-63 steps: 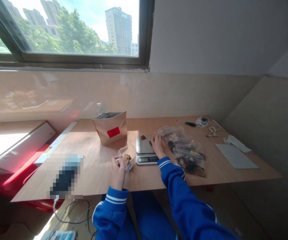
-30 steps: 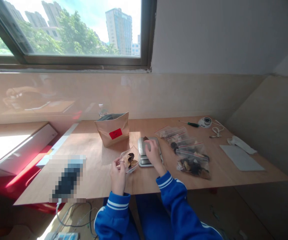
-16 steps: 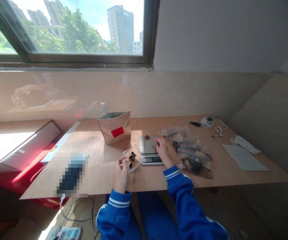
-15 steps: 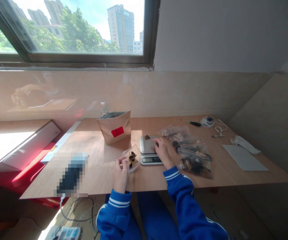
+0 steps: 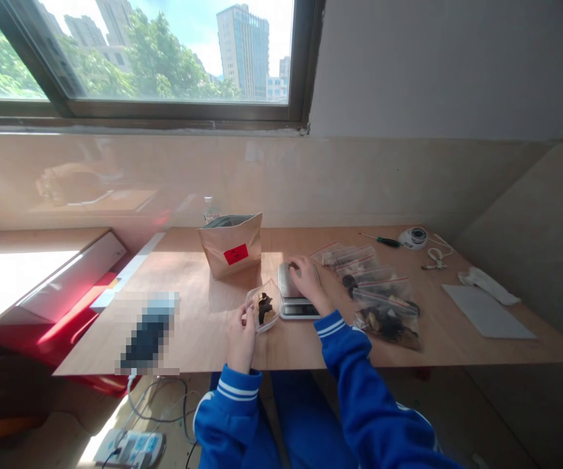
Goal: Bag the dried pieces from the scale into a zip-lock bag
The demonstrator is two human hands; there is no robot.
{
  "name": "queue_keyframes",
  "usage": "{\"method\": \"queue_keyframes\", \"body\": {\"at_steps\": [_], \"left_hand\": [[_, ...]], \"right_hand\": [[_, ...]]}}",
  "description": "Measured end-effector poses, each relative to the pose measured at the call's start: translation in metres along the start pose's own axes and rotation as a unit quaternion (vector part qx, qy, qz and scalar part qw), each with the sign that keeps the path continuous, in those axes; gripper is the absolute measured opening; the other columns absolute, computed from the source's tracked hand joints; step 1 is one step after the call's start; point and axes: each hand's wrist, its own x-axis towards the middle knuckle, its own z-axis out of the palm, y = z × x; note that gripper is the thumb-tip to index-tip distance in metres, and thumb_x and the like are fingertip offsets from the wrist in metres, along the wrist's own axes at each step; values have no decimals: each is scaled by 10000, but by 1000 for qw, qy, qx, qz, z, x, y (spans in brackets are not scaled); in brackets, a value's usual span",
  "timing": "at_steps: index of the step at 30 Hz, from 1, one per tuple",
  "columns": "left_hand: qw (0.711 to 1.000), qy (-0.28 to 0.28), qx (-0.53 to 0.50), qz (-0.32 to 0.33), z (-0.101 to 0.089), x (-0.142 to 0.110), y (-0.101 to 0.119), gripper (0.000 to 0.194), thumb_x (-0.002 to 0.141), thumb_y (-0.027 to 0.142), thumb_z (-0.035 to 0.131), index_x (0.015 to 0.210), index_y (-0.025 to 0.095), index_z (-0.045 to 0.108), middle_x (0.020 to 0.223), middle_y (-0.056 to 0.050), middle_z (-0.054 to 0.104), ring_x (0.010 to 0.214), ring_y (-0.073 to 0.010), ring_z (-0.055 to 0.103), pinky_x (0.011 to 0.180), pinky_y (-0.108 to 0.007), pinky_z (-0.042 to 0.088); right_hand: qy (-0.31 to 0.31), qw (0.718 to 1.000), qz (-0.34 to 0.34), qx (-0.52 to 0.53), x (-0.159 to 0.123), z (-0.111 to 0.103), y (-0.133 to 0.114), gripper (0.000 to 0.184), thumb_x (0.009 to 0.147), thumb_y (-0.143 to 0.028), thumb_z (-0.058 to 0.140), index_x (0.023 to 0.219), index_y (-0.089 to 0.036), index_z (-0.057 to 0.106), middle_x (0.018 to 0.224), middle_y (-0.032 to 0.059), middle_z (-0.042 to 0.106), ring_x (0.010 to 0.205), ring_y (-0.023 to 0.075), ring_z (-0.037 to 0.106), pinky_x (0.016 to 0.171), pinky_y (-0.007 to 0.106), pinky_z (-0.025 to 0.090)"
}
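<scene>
Tabletop scale half-hidden under spread right hand; left hand pinches bag.

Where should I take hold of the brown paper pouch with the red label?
Grip the brown paper pouch with the red label by its open top edge, coming down from above. It stands upright on the wooden table, wide at the base and narrowing to a thin mouth, so a pinch there probably holds best.

My wooden table carries the paper bag at 11 o'clock, the scale in center, filled zip bags at 2 o'clock.
</scene>
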Motion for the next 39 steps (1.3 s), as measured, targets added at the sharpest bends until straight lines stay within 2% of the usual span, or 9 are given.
{"method": "queue_keyframes", "body": {"at_steps": [2, 5, 17, 25, 30, 33, 35, 37, 39], "left_hand": [[1000, 0, 6, 2, -1, 0, -1, 552, 775, 510, 441, 1107, 111, 627, 873, -127, 698, 680, -209, 624, 605, -329, 511], [1000, -8, 15, -3, -2, 0, -2, 553, 782, 508, 435, 1135, 122, 614, 882, -119, 701, 618, -190, 608, 596, -328, 505], [999, 25, 38, 17, -1, 0, 2, 461, 774, 449, 476, 1074, 149, 657, 849, -104, 693, 643, -193, 613, 573, -298, 485], [1000, 1, 21, 18, -1, 1, 5, 458, 762, 461, 480, 1037, 139, 656, 878, -105, 678, 626, -181, 595, 541, -290, 482], [999, 21, 0, 31, -3, 4, 5, 438, 743, 461, 521, 997, 138, 674, 832, -106, 682, 595, -173, 585, 518, -278, 477], [1000, 19, 4, 23, -4, 6, 3, 446, 748, 465, 511, 1009, 140, 669, 836, -103, 683, 576, -164, 573, 517, -278, 474], [1000, 14, 13, 9, -5, 7, 2, 468, 756, 473, 491, 1028, 132, 659, 837, -103, 681, 560, -158, 562, 516, -279, 470], [1000, 12, 6, -1, -5, 8, 1, 486, 753, 484, 491, 1040, 125, 650, 840, -104, 680, 538, -149, 550, 505, -277, 466], [1000, 12, -17, -6, -5, 10, 0, 492, 741, 492, 514, 1048, 127, 638, 866, -104, 681, 522, -138, 544, 483, -267, 461]], "right_hand": [[-37, 995, -12, -88, 7, 4, 16, 316, 803, -104, 491, 1093, -137, 612, 1168, 132, 569, 1125, 225, 487, 985, 360, 369], [-76, 987, -16, -144, 12, 7, 28, 285, 805, -89, 495, 1051, -129, 635, 1070, 125, 615, 1042, 219, 518, 940, 343, 384], [-43, 982, -34, -180, 7, 4, 39, 159, 824, -208, 532, 935, -180, 642, 967, 91, 631, 952, 237, 524, 879, 375, 362], [-25, 992, -6, -127, 14, 13, 34, 93, 796, -198, 551, 845, -165, 623, 890, 75, 663, 878, 201, 552, 838, 335, 376], [27, 995, 30, -91, 16, 12, 30, 139, 820, -197, 504, 875, -146, 620, 871, 89, 675, 848, 209, 586, 830, 367, 410], [59, 996, 48, -45, 14, -3, 15, 176, 846, -243, 481, 896, -138, 614, 858, 89, 679, 791, 188, 608, 766, 335, 460], [140, 988, 57, 41, 6, -23, -6, 225, 862, -296, 475, 943, -133, 606, 891, 96, 671, 794, 176, 613, 735, 309, 483], [265, 953, 50, 136, -7, -46, -36, 252, 856, -348, 503, 971, -147, 603, 909, 86, 653, 814, 175, 606, 744, 313, 492], [333, 925, 26, 179, -24, -64, -68, 250, 854, -345, 522, 1012, -164, 593, 926, 72, 635, 816, 169, 601, 759, 322, 493]]}}
